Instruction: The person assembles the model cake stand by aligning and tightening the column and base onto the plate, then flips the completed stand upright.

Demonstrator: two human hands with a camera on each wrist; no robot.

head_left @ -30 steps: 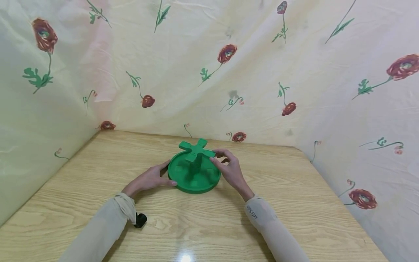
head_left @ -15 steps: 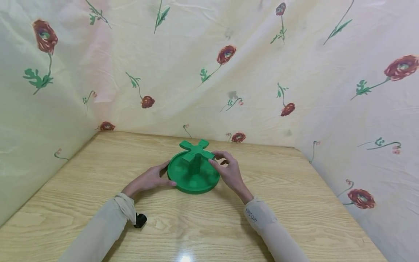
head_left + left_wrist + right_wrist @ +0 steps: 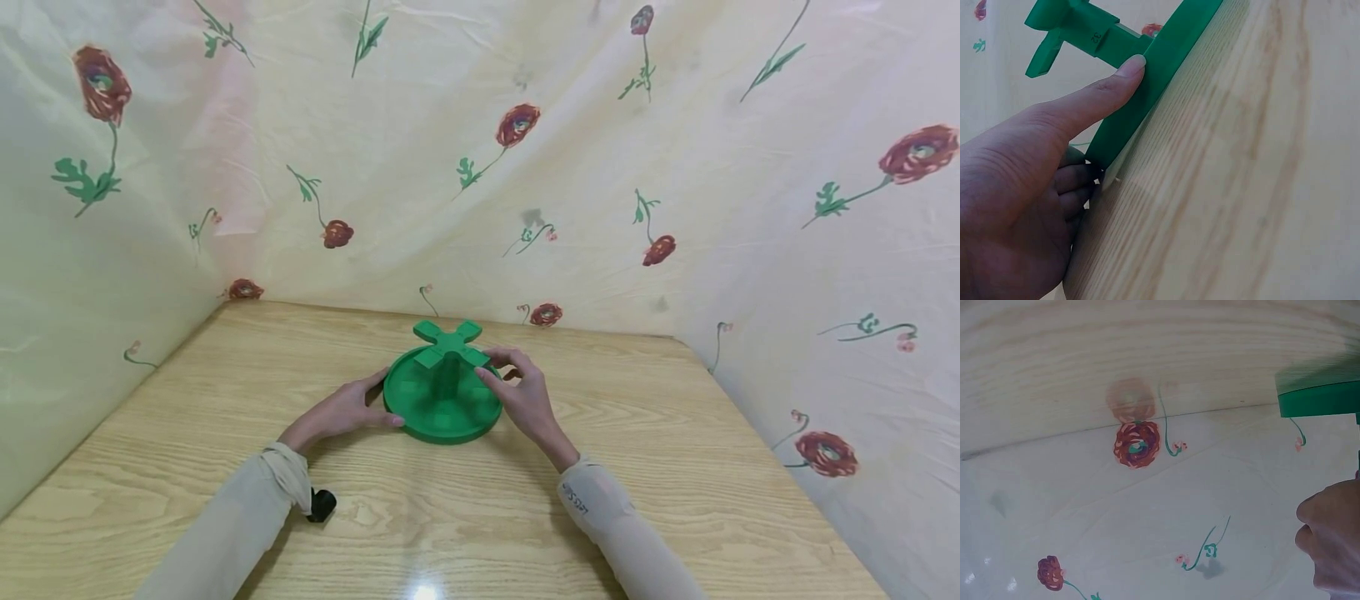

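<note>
A round green tray (image 3: 450, 435) with a raised rim stands on the table. From its middle rises a green post (image 3: 446, 385), topped by a flat green cross-shaped piece (image 3: 451, 342). My left hand (image 3: 347, 410) holds the tray's left side; in the left wrist view its thumb (image 3: 1110, 90) lies on the outer rim, the other fingers curled behind. At the right front arm of the cross, my right hand (image 3: 527, 398) pinches the tip between thumb and fingers. The right wrist view catches only the knuckles of that hand (image 3: 1335, 531), below the tray's edge (image 3: 1319, 401).
The wood-grain table (image 3: 675, 467) is bounded by flower-printed cloth (image 3: 420, 167) at the back and on both sides. A small black object (image 3: 322, 505) sits at the left sleeve's cuff.
The cross-shaped piece has turned slightly clockwise, seen from above. My right hand has shifted a little nearer and leftward with it; the left hand and the tray have stayed about in place.
</note>
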